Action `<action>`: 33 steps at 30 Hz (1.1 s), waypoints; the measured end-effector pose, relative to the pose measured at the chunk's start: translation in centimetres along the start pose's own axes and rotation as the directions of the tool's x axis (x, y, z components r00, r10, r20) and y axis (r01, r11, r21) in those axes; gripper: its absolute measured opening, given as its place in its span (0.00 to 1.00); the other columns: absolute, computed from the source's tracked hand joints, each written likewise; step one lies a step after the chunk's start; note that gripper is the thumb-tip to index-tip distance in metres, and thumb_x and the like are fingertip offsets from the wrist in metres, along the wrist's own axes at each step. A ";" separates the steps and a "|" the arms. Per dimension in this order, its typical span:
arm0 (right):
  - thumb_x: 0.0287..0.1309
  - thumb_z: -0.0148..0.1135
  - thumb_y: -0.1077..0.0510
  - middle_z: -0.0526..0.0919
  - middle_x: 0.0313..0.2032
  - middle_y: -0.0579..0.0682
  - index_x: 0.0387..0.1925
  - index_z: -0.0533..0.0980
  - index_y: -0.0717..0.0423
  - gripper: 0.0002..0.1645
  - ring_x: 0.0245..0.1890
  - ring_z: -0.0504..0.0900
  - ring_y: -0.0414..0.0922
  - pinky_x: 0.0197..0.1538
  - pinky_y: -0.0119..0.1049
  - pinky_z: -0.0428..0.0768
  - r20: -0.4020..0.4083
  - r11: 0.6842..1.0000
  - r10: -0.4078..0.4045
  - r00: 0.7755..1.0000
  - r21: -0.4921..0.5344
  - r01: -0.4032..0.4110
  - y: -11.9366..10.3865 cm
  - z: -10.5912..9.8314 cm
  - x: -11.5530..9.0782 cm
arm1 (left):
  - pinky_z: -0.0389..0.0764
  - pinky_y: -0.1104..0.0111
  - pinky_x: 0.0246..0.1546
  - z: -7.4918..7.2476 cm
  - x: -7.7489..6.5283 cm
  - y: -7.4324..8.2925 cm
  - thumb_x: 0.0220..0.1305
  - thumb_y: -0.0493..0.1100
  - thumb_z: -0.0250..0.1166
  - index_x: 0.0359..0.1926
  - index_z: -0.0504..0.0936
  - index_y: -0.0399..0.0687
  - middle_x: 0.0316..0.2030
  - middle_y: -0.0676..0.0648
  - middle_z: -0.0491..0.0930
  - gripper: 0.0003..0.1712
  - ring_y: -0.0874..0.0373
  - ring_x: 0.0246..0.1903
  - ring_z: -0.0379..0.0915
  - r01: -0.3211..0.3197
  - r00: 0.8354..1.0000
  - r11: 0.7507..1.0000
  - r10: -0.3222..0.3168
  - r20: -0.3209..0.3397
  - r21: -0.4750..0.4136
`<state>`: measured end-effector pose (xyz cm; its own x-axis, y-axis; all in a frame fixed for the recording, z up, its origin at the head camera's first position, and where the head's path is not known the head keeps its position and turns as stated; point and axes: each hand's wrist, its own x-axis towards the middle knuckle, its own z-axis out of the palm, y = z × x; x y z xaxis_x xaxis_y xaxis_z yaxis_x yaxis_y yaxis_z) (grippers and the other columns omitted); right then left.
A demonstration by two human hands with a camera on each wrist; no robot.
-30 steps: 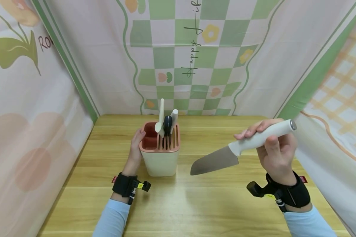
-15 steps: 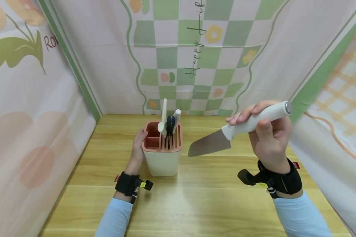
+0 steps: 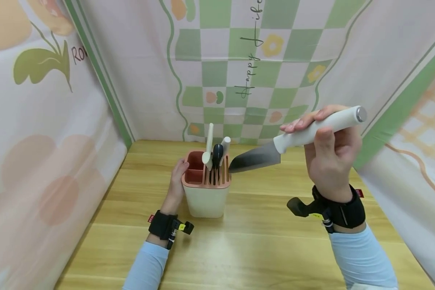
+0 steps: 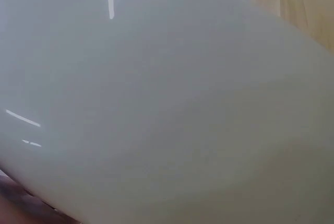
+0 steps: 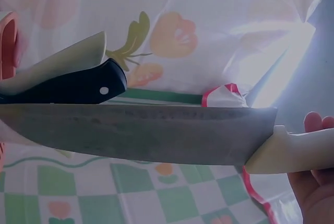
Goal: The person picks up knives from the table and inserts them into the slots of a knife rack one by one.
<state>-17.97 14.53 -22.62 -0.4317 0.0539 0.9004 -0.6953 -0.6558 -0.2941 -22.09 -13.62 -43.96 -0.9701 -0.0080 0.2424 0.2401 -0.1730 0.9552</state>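
My right hand point(image 3: 331, 157) grips the white handle of a kitchen knife point(image 3: 255, 158), its broad steel blade pointing left. The blade tip appears at the right rim of a cream knife block point(image 3: 206, 201) with a pinkish slotted top; contact cannot be told. In the right wrist view the knife blade point(image 5: 156, 135) crosses in front of a black handle point(image 5: 99, 83). My left hand point(image 3: 177, 181) holds the block's left side, fingertips at its rim. The block's glossy wall point(image 4: 167, 98) fills most of the left wrist view.
Pale handles point(image 3: 210, 137) and a black handle point(image 3: 218, 153) stand up from the block's slots. Two square compartments point(image 3: 195, 176) lie at its left. The wooden table point(image 3: 268, 249) meets patterned cloth point(image 3: 253, 80) behind and at both sides.
My right hand has raised the knife and brought its blade over to the block's right rim. The left hand stays on the block, while the whole head view shifts slightly.
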 end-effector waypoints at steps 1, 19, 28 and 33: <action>0.57 0.66 0.65 0.78 0.26 0.67 0.34 0.65 0.78 0.20 0.29 0.82 0.59 0.43 0.49 0.82 -0.005 1.000 -0.003 1.000 -0.008 0.002 0.1 0.0 0.0 | 0.75 0.68 0.52 0.1 0.0 0.0 0.69 0.54 0.44 0.65 0.67 0.41 0.56 0.43 0.73 0.31 0.54 0.54 0.70 -0.005 1.000 1.000 0.005 0.004 -0.001; 0.59 0.66 0.58 0.82 0.33 0.63 0.43 0.70 0.82 0.27 0.35 0.86 0.54 0.48 0.46 0.83 0.110 0.930 0.073 0.991 -0.368 -0.027 3.0 -1.3 0.0 | 0.74 0.69 0.53 0.0 0.1 -0.2 0.69 0.55 0.44 0.65 0.67 0.42 0.56 0.44 0.72 0.31 0.53 0.55 0.69 -0.026 1.000 1.000 0.026 0.015 0.013; 0.58 0.65 0.64 0.84 0.40 0.61 0.53 0.77 0.69 0.22 0.42 0.85 0.47 0.45 0.34 0.83 0.168 0.749 0.236 0.957 -0.658 -0.069 4.6 -2.0 -1.8 | 0.74 0.69 0.53 -0.1 -0.1 -0.4 0.70 0.53 0.43 0.65 0.67 0.40 0.56 0.41 0.72 0.30 0.55 0.53 0.70 -0.025 1.000 1.000 0.025 0.008 0.011; 0.53 0.66 0.71 0.84 0.42 0.58 0.58 0.77 0.59 0.28 0.41 0.84 0.43 0.46 0.32 0.82 0.167 0.690 0.283 0.944 -0.719 -0.080 5.2 -2.6 -3.1 | 0.74 0.68 0.52 0.0 -0.1 -0.4 0.70 0.53 0.43 0.64 0.67 0.40 0.56 0.40 0.72 0.30 0.55 0.53 0.71 -0.027 1.000 1.000 0.027 0.009 0.012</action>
<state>-21.76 12.87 -27.75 -0.5087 -0.2604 0.8206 -0.8587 0.0845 -0.5055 -22.06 -13.57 -44.41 -0.9630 -0.0041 0.2695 0.2666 -0.1610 0.9503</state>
